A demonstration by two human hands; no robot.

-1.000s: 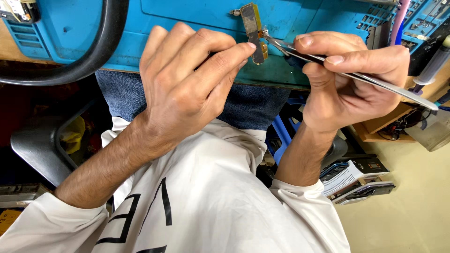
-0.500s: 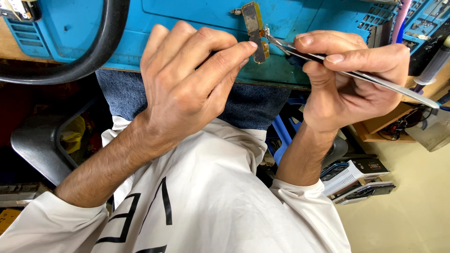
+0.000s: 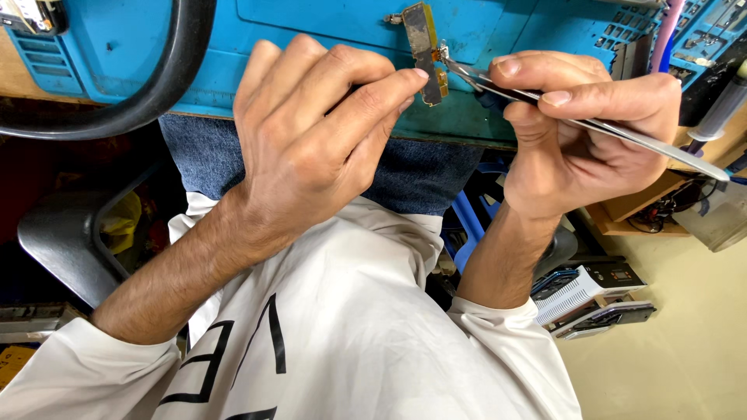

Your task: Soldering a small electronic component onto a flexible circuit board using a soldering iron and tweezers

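Observation:
My left hand (image 3: 311,148) pinches a small narrow circuit board (image 3: 424,43) between thumb and fingers and holds it upright over the blue work mat (image 3: 327,23). My right hand (image 3: 583,124) grips metal tweezers (image 3: 591,124). The tweezer tips touch the board's right edge at a small gold part. Both hands are close together, just in front of the mat's near edge.
A thick black cable loop (image 3: 156,85) lies across the mat's left side. Tool trays (image 3: 700,31) sit at the far right. Below, a black chair (image 3: 62,241) stands left, and small device boxes (image 3: 591,295) lie on the floor to the right.

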